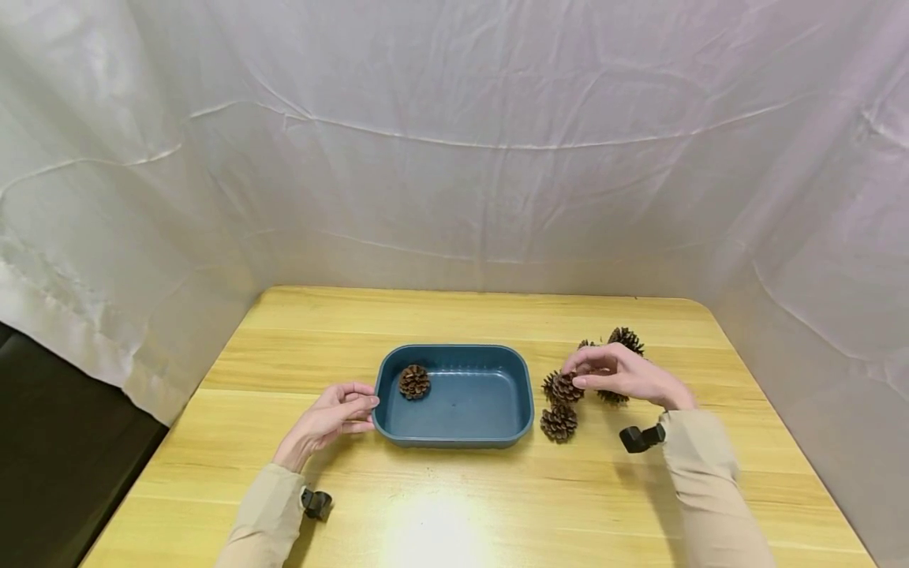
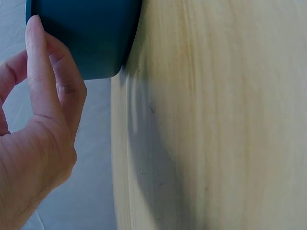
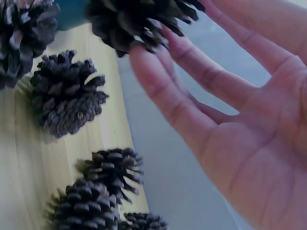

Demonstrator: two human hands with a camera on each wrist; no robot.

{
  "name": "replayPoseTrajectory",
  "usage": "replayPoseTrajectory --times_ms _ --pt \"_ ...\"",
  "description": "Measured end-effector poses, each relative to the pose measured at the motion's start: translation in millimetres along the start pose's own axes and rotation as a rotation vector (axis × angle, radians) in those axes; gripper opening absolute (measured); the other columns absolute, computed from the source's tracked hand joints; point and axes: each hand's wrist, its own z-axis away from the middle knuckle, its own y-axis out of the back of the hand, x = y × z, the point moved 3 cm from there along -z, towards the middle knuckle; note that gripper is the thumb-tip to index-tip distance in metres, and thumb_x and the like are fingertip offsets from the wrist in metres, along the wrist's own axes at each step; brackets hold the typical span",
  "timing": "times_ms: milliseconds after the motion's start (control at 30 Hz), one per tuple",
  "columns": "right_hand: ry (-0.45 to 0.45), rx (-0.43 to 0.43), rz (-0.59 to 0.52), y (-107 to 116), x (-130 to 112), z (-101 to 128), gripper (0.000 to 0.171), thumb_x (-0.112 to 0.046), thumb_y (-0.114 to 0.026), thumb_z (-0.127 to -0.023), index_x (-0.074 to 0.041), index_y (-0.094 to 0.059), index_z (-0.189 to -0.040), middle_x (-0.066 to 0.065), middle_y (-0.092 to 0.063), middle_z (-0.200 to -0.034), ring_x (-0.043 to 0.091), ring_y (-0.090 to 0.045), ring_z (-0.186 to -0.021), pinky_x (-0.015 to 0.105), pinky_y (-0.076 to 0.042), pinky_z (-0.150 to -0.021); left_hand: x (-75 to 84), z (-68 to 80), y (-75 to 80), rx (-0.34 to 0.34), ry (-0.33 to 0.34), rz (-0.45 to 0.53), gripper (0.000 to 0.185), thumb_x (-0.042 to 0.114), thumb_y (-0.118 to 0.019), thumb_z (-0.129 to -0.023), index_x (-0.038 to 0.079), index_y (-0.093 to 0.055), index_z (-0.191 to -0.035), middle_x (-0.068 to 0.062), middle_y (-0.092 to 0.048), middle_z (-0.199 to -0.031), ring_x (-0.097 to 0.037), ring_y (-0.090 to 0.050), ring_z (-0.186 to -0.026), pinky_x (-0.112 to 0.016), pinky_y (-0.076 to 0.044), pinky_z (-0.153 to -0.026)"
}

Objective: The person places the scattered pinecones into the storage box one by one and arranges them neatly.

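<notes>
A dark teal rectangular plastic tub (image 1: 454,439) stands on the table, with one brown pine cone (image 1: 414,382) at the left inside it. My left hand (image 1: 339,412) holds the tub's left end, thumb at the rim and the other fingers against the outer wall. To the right of the tub, my right hand (image 1: 625,374) pinches a pine cone (image 3: 139,21) between thumb and fingertips. In the right wrist view that cone hangs above the table, partly cut off by the frame's top. Another pine cone (image 1: 559,423) lies just nearer the body.
Several more pine cones lie around and behind the right hand, among them one at the back (image 1: 626,340) and one beside the wrist (image 1: 612,397). The wooden table (image 1: 284,339) is bordered by a pale hanging cloth (image 1: 454,205) at the back and sides.
</notes>
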Motion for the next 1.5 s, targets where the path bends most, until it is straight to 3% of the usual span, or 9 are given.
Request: replayPoseTrajectory --times_ms 300,600,867,1233,1500 --pt "-0.009 0.055 0.116 -2 -12 -23 0.019 -0.019 -0.066 -0.098 -0.020 -0.073 -0.116 0.002 -0.069 -0.121 0.006 -0.062 -0.110 0.022 -0.053 -0.095 0.4 0.3 -0.6 -0.006 0.004 0.000 0.038 0.008 -0.058 -0.099 -0.012 -0.043 -0.127 0.002 -0.061 -0.095 -0.008 -0.066 -0.076 -0.021 -0.063 -0.075" --pt "0.002 0.060 0.145 -8 -30 -44 0.017 -0.022 -0.069 -0.096 -0.022 -0.073 -0.112 -0.002 -0.067 -0.115 0.009 -0.060 -0.106 0.024 -0.053 -0.093 0.9 0.1 0.1 -0.005 0.001 0.005 0.035 0.008 -0.058 -0.099 -0.010 -0.044 -0.126 0.003 -0.062 -0.095 -0.008 -0.066 -0.076 -0.021 -0.063 -0.074" --pt "0.013 0.064 0.126 -18 -42 -66 0.017 -0.022 -0.070 -0.095 -0.021 -0.073 -0.112 0.001 -0.068 -0.117 0.016 -0.065 -0.107 0.028 -0.055 -0.094 0.4 -0.2 0.9 -0.009 -0.001 0.006 0.034 0.009 -0.057 -0.099 -0.009 -0.045 -0.125 0.003 -0.061 -0.095 -0.008 -0.066 -0.076 -0.021 -0.063 -0.074" --pt "-0.002 -0.013 0.042 -39 -54 -89 0.020 -0.017 -0.071 -0.094 -0.011 -0.070 -0.113 0.012 -0.063 -0.123 0.023 -0.063 -0.107 0.043 -0.057 -0.103 1.2 0.0 1.0 -0.008 -0.003 0.012 0.033 0.008 -0.057 -0.100 -0.008 -0.045 -0.125 0.003 -0.061 -0.095 -0.008 -0.066 -0.076 -0.021 -0.063 -0.074" --pt "-0.007 -0.050 0.058 -54 -59 -102 0.022 -0.013 -0.072 -0.092 -0.009 -0.070 -0.114 0.013 -0.059 -0.122 0.017 -0.063 -0.093 0.030 -0.060 -0.092 2.6 0.8 0.6 -0.006 -0.004 0.011 0.032 0.008 -0.057 -0.099 -0.008 -0.045 -0.124 0.002 -0.060 -0.095 -0.007 -0.066 -0.076 -0.021 -0.063 -0.075"
